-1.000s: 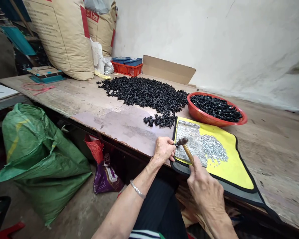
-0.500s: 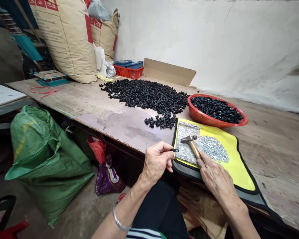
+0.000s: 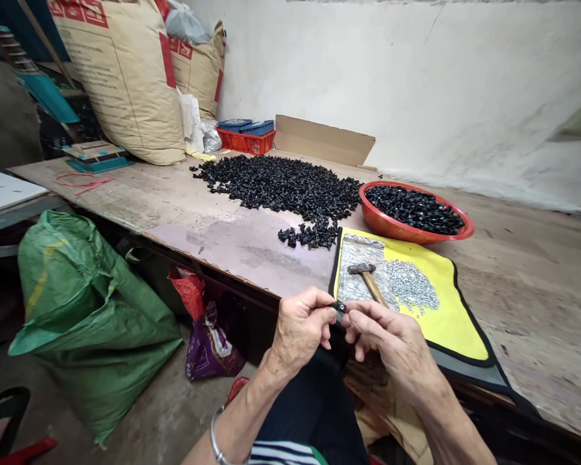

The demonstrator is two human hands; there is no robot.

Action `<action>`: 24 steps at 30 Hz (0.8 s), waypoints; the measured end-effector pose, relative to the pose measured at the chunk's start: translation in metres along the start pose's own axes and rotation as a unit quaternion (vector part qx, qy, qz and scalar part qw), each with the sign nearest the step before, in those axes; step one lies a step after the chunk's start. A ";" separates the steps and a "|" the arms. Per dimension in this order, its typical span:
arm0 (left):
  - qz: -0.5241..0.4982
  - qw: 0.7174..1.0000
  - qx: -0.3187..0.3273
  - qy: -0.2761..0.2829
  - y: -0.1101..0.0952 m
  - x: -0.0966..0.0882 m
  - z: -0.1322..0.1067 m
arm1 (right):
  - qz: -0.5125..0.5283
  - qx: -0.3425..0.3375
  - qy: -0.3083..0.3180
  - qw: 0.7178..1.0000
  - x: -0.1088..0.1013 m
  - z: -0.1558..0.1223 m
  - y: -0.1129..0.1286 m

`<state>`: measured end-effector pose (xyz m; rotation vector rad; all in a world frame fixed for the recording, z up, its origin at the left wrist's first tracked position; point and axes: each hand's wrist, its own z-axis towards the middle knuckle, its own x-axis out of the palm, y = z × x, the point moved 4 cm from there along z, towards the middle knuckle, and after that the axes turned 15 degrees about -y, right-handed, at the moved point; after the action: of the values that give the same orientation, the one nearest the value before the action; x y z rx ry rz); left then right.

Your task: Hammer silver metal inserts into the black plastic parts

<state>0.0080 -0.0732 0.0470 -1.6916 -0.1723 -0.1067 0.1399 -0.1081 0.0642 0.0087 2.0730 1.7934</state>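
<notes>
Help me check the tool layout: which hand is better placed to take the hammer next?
Probably the right hand: it is nearer the hammer handle, while the left hand grips a black piece.

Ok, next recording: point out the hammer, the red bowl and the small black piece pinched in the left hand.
Hammer (image 3: 372, 284), head view: on its wooden handle, near the head.
Red bowl (image 3: 387, 225), head view: on its outer front wall.
Black piece (image 3: 338, 306), head view: on its dark body.
</notes>
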 end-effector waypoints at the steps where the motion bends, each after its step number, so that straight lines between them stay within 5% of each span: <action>1: 0.006 1.000 -0.003 0.006 0.001 0.001 0.000 | 0.030 0.011 0.009 0.999 0.003 0.000 -0.001; 11: 0.074 0.992 -0.012 0.099 0.018 0.007 0.001 | 0.072 0.063 0.010 0.995 0.003 -0.001 -0.025; 14: 0.037 0.995 -0.035 0.087 0.027 0.013 0.001 | 0.044 0.091 0.030 0.994 -0.009 0.008 -0.026; 17: 0.005 0.997 -0.064 0.045 0.035 0.018 0.000 | -0.029 0.078 0.021 0.996 -0.040 0.044 -0.007; 20: 0.015 0.996 -0.078 0.036 0.034 0.022 -0.003 | -0.097 0.001 -0.113 0.989 -0.089 0.103 0.031; 24: -0.009 0.988 -0.077 0.137 0.006 0.024 -0.019 | -0.156 -0.057 -0.245 0.955 -0.136 0.150 0.058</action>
<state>0.0334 -0.0920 0.0474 -1.8100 0.0275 -0.3715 0.2959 0.0090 0.1440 0.0798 1.5251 1.5258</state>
